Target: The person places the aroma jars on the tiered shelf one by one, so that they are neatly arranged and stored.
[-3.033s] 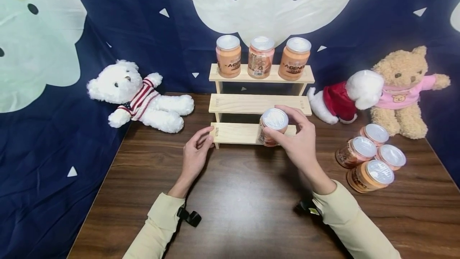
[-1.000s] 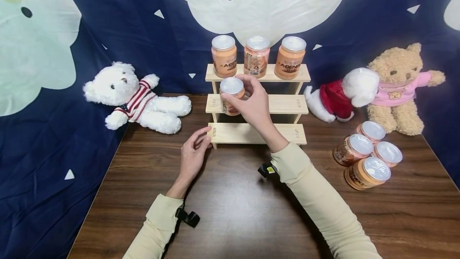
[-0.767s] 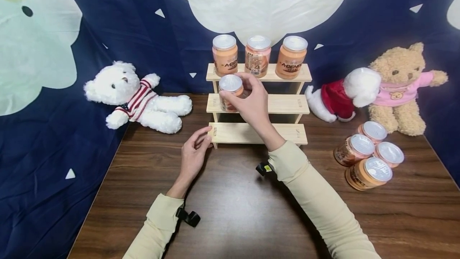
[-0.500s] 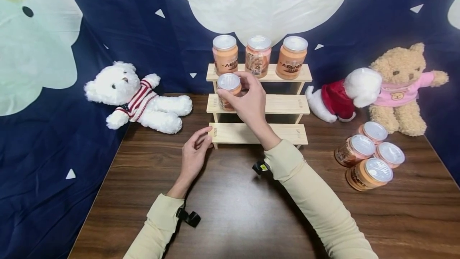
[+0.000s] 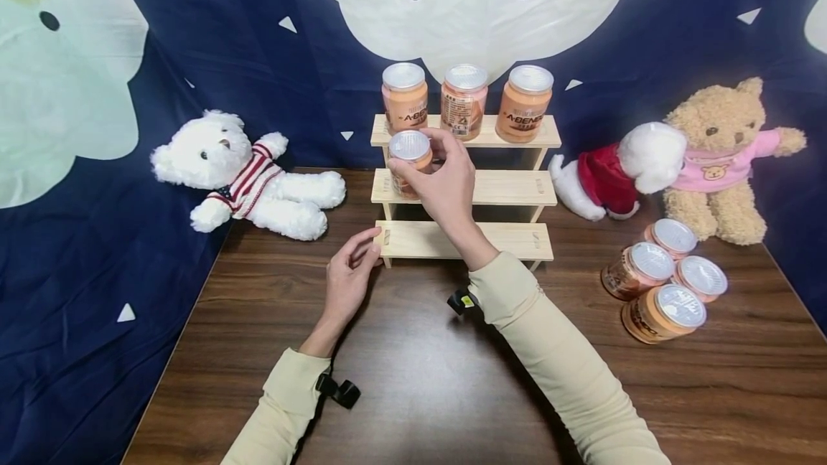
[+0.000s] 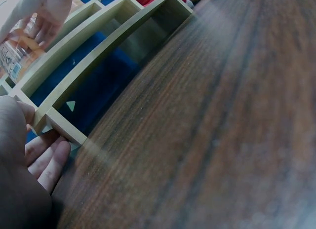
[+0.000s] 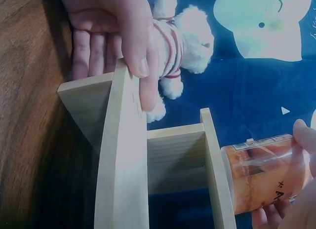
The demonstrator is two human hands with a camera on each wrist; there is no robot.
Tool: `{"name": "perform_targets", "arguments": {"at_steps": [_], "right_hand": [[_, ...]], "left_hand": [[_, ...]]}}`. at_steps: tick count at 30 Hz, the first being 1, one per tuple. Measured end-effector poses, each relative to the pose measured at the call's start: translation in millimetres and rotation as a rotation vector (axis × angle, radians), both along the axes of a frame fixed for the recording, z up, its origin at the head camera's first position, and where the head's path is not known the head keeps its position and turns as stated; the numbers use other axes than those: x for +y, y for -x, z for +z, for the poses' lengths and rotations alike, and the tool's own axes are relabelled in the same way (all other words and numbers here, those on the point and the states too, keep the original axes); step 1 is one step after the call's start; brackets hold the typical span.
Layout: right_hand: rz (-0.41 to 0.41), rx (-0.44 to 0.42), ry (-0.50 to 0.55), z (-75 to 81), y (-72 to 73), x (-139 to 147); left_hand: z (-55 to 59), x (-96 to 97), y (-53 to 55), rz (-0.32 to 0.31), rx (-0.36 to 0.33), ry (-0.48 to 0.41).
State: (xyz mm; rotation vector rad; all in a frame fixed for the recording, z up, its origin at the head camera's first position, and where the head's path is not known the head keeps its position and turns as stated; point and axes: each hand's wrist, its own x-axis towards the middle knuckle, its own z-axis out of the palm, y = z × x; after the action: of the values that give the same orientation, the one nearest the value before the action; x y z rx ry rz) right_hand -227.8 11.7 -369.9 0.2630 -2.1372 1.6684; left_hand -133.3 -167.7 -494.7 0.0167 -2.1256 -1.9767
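My right hand [image 5: 452, 181] grips an orange jar [image 5: 410, 146] with a silver lid, thumb on the near side and fingers behind. The jar stands upright at the left end of the middle tier of a three-tier wooden display rack [image 5: 510, 239]. In the right wrist view the jar's base [image 7: 266, 174] is right at the board. My left hand [image 5: 349, 275] holds the left end of the bottom tier; the right wrist view has its thumb on the board and fingers at the end support. Three similar jars, the middle one [image 5: 464, 102] among them, line the top tier.
Several more jars [image 5: 651, 264] stand grouped on the brown wooden table [image 5: 413, 379] to the right. A white teddy bear [image 5: 248, 174] lies left of the rack. A white plush in red [image 5: 610, 174] and a tan bear [image 5: 717, 160] sit at the right, before a blue curtain [image 5: 213, 56].
My right hand has carried the jar from over the bottom tier's right part up and left to the middle tier's left end, lately edging slightly left. My left hand keeps its place on the rack.
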Motion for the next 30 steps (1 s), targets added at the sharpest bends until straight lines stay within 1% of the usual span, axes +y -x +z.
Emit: {"name": "perform_targets", "arguments": {"at_steps": [11, 16, 23, 30], "right_hand": [[-0.007, -0.001, -0.015, 1.0, -1.7, 0.7], [-0.009, 0.002, -0.023, 2.1, -5.5, 3.7], [-0.026, 0.010, 0.011, 2.8, -18.8, 12.4], [-0.028, 0.046, 0.059, 2.5, -36.7, 28.8]], "left_hand": [[-0.6, 1.3, 0.9, -0.001, 0.000, -0.002], [0.1, 1.7, 0.6, 0.003, -0.001, -0.003], [0.7, 1.1, -0.4, 0.008, -0.005, -0.006], [1.2, 0.4, -0.1, 0.005, 0.001, 0.008]]}}
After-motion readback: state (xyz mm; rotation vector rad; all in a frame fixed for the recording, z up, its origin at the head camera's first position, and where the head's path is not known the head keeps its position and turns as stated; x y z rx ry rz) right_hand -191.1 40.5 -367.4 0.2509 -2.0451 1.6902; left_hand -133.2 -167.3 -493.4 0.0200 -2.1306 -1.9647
